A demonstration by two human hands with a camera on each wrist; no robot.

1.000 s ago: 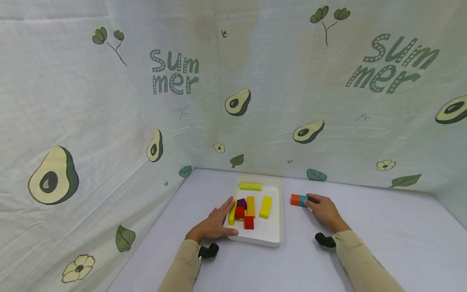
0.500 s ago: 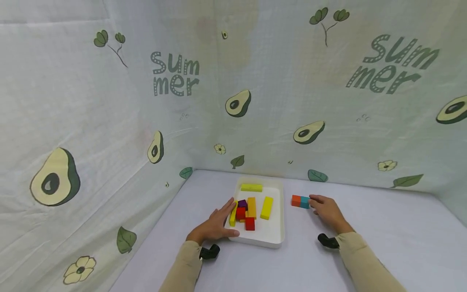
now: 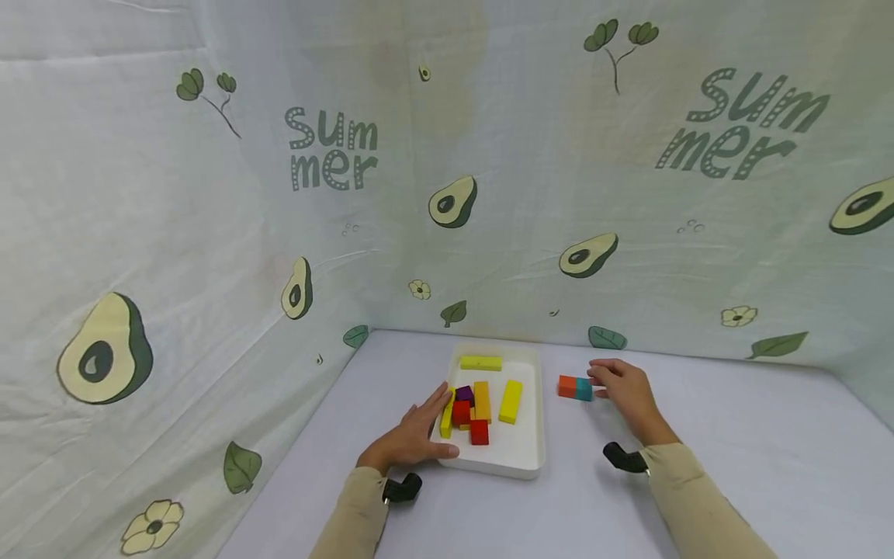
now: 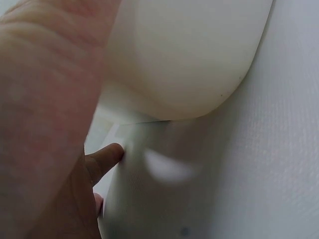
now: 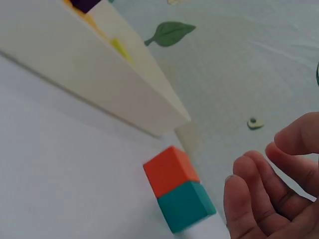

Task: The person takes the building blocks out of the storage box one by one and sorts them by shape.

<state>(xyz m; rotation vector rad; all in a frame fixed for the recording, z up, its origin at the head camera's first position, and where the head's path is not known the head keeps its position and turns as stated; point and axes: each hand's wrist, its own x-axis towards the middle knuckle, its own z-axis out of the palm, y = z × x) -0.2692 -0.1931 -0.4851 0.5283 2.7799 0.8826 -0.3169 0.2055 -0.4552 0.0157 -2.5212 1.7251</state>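
Note:
In the head view, my left hand [image 3: 408, 441] rests at the left side of a white tray [image 3: 513, 464], its fingers spread along the edge and its thumb at the near corner. To the tray's right, an orange-red cube [image 3: 567, 386] and a teal cube [image 3: 583, 390] sit side by side on the table, touching. My right hand [image 3: 626, 392] hovers just right of the teal cube. In the right wrist view its fingers [image 5: 271, 191] are loosely bent and hold nothing, apart from both cubes.
Inside the tray are two red cubes [image 3: 479, 432], a purple block [image 3: 464, 396], an amber bar [image 3: 482, 401] and several yellow bars [image 3: 511, 401]. A patterned cloth [image 3: 517, 155] hangs behind the table [image 3: 531, 520] and along its left side.
My right hand has left the teal cube, which it touched a second ago, and lifted slightly away. The paired cubes and my left hand stay in place.

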